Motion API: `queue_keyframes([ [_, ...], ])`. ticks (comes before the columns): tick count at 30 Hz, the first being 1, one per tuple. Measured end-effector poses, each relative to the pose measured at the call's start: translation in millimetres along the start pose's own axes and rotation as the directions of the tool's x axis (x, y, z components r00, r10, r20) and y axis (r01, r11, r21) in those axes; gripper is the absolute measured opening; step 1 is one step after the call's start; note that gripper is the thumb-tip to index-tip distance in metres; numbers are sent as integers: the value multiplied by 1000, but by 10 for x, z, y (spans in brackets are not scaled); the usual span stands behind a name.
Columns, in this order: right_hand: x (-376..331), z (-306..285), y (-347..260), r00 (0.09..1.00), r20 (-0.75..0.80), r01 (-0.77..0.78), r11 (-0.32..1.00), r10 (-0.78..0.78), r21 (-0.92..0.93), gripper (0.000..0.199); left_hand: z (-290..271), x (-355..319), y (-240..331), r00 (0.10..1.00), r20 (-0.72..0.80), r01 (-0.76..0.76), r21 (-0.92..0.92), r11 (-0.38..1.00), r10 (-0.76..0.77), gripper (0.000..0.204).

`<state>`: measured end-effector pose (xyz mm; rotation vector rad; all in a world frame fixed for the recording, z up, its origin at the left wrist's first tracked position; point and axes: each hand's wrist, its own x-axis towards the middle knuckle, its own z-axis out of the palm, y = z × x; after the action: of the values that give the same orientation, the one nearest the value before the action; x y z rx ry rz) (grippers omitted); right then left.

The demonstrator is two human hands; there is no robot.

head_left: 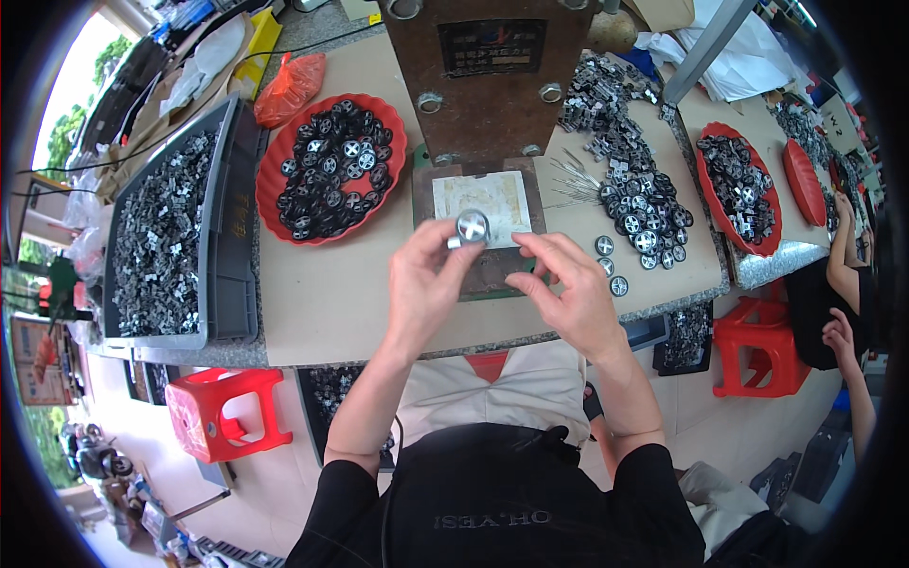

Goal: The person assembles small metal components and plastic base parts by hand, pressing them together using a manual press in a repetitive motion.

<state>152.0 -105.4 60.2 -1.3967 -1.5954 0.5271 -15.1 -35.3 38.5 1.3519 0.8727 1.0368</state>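
My left hand (424, 276) pinches a small black wheel (472, 225) between thumb and fingers. The wheel has a silver cross-shaped face, and a bit of bright metal shows beside it at my fingertips. Level with it, my right hand (573, 289) is held with thumb and index finger apart, and I see nothing between them. Both hands are over a pale, stained sheet (502, 194) on the base of a brown metal machine (488, 95). Several similar wheels (618, 285) lie on the table to the right of my right hand.
A red scalloped bowl (275, 213) of wheels stands left, beside a grey crate (230, 275) of small metal parts. To the right are a heap of wheels (646, 222), metal parts (606, 104) and another filled red bowl (772, 237). Another person's hand (838, 331) shows at far right.
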Motion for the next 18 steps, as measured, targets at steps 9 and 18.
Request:
queue_keyframes([
  [9,-100,-173,203,995,-23,-95,994,94,-54,28,17,460,-284,954,-125,-193,441,877,273,18],
  [18,543,-886,-153,941,-288,107,965,-176,-240,22,27,393,-279,947,-125,-209,467,859,297,16],
])
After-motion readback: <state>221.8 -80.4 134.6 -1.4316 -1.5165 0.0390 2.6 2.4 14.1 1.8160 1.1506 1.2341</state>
